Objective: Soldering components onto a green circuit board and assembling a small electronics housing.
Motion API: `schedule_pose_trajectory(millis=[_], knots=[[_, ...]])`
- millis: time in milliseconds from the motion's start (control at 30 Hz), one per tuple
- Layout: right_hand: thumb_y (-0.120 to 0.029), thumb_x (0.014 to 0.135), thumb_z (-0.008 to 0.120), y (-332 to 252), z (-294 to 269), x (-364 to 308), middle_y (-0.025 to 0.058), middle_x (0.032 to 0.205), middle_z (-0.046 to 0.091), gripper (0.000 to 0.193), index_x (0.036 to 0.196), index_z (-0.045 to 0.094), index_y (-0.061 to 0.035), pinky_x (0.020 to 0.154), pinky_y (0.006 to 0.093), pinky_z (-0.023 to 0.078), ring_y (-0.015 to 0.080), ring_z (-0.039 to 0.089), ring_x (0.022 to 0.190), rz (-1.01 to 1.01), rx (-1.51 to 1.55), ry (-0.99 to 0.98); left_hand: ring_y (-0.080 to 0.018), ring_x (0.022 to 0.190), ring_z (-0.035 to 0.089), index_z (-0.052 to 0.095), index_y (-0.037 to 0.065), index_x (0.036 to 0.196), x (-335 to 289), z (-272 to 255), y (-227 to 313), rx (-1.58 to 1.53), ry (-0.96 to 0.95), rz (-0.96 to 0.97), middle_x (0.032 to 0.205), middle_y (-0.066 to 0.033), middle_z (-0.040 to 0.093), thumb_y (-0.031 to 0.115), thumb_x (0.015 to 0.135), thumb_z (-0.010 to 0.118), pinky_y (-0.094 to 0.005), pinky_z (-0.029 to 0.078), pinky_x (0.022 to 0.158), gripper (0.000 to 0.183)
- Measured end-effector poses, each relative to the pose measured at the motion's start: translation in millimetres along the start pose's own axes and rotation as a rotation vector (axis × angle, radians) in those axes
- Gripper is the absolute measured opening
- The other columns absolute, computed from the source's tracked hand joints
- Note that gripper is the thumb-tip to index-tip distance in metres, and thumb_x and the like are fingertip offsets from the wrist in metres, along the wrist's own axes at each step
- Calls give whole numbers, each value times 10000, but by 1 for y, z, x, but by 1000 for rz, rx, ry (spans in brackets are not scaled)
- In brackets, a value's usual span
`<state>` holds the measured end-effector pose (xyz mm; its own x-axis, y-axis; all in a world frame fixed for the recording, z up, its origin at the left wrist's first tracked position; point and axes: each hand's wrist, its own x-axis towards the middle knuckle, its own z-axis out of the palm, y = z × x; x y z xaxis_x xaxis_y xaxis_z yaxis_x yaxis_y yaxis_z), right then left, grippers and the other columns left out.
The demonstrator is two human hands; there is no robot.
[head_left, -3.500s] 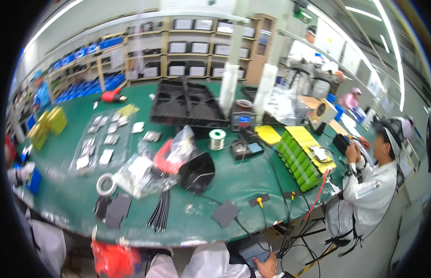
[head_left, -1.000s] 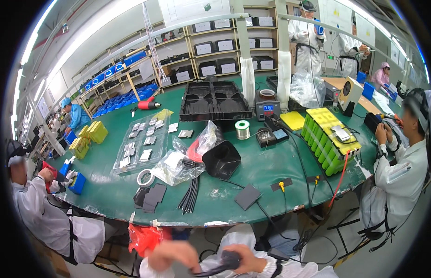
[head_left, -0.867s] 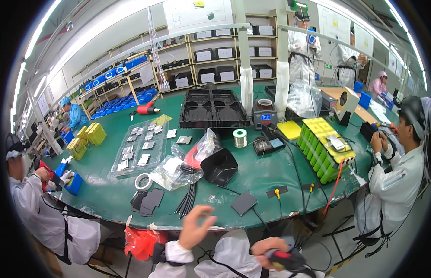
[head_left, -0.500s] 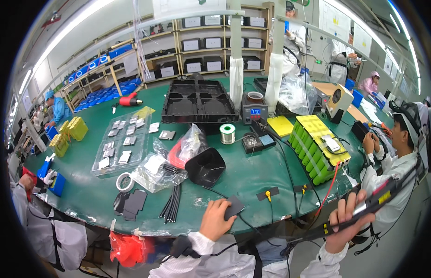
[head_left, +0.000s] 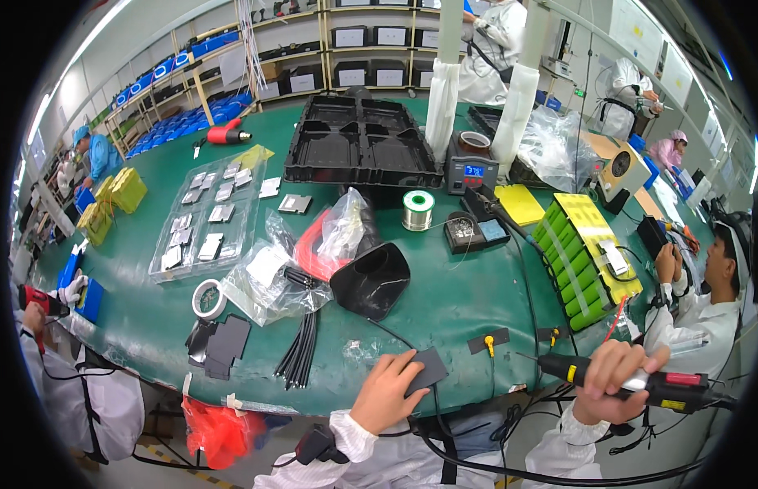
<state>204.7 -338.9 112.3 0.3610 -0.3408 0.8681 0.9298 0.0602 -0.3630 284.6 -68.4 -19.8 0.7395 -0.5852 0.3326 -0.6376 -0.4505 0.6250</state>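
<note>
My left hand (head_left: 388, 393) is at the table's front edge, fingers closed on the near side of a small dark grey square sheet (head_left: 430, 367). In my right hand (head_left: 617, 380) is an electric screwdriver (head_left: 680, 389), held roughly level with its thin bit pointing left; a black cable runs from its back end. Beyond that hand stands a battery pack of green cells (head_left: 571, 281) with a yellow top and a red wire. Two yellow ring-ended leads (head_left: 490, 343) lie between the hands and the pack. A bundle of black tubes (head_left: 299, 356) lies left of my left hand.
A black scoop-shaped nozzle (head_left: 371, 281), a solder spool (head_left: 417, 211) and a soldering station (head_left: 472, 171) stand further back, before a black divided tray (head_left: 362, 143). Dark cut sheets (head_left: 226, 346) and a tape roll (head_left: 208, 299) lie left. A co-worker (head_left: 705, 301) sits at right.
The screwdriver has swung from a steep slant to nearly level, its bit end rising. My left hand stays on the grey sheet, and the whole view has shifted slightly.
</note>
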Motion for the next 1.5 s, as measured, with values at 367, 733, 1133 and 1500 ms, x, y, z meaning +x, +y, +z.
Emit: schedule_pose_trajectory(millis=[367, 733, 1133, 1500], knots=[[-478, 824, 782, 2, -4, -16, 62, 654, 556, 608, 1097, 423, -71, 392, 301, 472, 178, 524, 432, 289, 307, -34, -379, 1155, 545, 649, 48, 1068, -5, -1, 0, 2, -8, 24, 1286, -160, 581, 144, 760, 800, -454, 477, 972, 356], [-534, 837, 744, 11, -7, -41, 29, 617, 461, 609, 1053, 383, -93, 394, 291, 426, 162, 476, 430, 501, 190, 119, -382, 1146, 544, 666, 49, 1079, -5, -2, -3, -19, 56, -48, 1261, -164, 590, 136, 718, 829, -463, 476, 963, 406], [-379, 1001, 562, 3, 12, -37, 108, 858, 443, 548, 1308, 292, -14, 429, 333, 487, 191, 509, 557, 815, 332, 156, -328, 1305, 477, 562, 54, 1314, -29, -31, -10, -362, -53, 263, 1407, -163, 508, 33, 857, 683, -414, 384, 1086, 473], [-271, 685, 935, -21, 45, -17, 177, 886, 576, 1063, 1453, 245, -17, 483, 315, 501, 208, 599, 559, 1090, 220, 201, -69, 759, 518, 596, -18, 1070, -90, -94, -20, -798, 540, -487, 951, -41, 623, 46, 960, 586, -228, 441, 678, 127]])
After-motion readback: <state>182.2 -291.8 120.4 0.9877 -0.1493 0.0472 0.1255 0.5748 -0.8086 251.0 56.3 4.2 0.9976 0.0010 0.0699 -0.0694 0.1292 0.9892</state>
